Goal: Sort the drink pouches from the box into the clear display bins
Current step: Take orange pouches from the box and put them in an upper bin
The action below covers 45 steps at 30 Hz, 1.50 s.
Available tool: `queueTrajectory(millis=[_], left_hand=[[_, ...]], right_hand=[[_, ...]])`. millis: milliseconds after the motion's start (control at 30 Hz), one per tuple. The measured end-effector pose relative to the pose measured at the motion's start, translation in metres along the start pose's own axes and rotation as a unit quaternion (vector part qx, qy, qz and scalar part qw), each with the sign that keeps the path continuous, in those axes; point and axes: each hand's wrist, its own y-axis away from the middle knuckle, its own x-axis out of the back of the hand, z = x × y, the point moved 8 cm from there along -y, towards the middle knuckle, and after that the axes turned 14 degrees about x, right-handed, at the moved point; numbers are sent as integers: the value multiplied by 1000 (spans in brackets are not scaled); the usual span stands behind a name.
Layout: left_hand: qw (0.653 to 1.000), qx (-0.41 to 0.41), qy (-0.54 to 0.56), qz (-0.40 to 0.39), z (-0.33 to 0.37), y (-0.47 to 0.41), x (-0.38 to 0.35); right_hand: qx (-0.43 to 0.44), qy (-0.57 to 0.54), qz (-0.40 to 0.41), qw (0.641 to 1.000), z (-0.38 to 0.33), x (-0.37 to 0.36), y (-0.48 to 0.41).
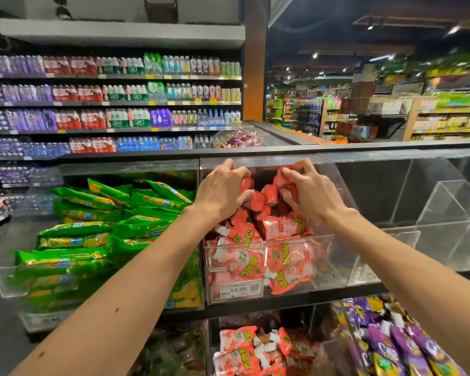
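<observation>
- Left hand (223,191) and right hand (308,192) both reach into the middle clear bin (269,290), each with fingers curled tight on red pouches (258,229) at the top of the pile.
- The pile reaches up above the bin's low front wall.
- Green pouches (92,240) fill the bin to the left; the bin on the right (391,234) looks empty.
- More red pouches and purple pouches (396,343) sit in the lower row, near.
- The source box is not in view.
- Risk: the pile is heaped, so loose pouches could slide over the front edge if pushed.
- Risk: the green bin is touching this one, and an overfilled red heap could spill across and mix colours.
- Risk: squeezing hard could crease or burst a pouch.
- Price tag (238,289) on the bin front reads "14.90"; small print and pouch lettering too blurred to read.
</observation>
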Motion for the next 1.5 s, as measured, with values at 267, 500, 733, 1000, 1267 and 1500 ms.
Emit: queueTrajectory(millis=[267, 500, 733, 1000, 1267, 1500], left_hand=[[998, 24, -49, -20, -4, -2, -3], [998, 46, 44, 26, 41, 39, 35], [974, -1, 226, 10, 235, 148, 11], [889, -81, 408, -192, 521, 287, -154], [716, -54, 497, -487, 771, 407, -308], [614, 7, 423, -667, 942, 464, -461]], right_hand=[[-14, -2, -93, 996, -1, -17, 8], [-17, -117, 96, 988, 12, 76, 86], [-95, -268, 214, 934, 78, 140, 316], [-370, -215, 175, 887, 186, 158, 636], [-620, -159, 229, 734, 288, 200, 877], [-733, -152, 223, 624, 415, 196, 1003]])
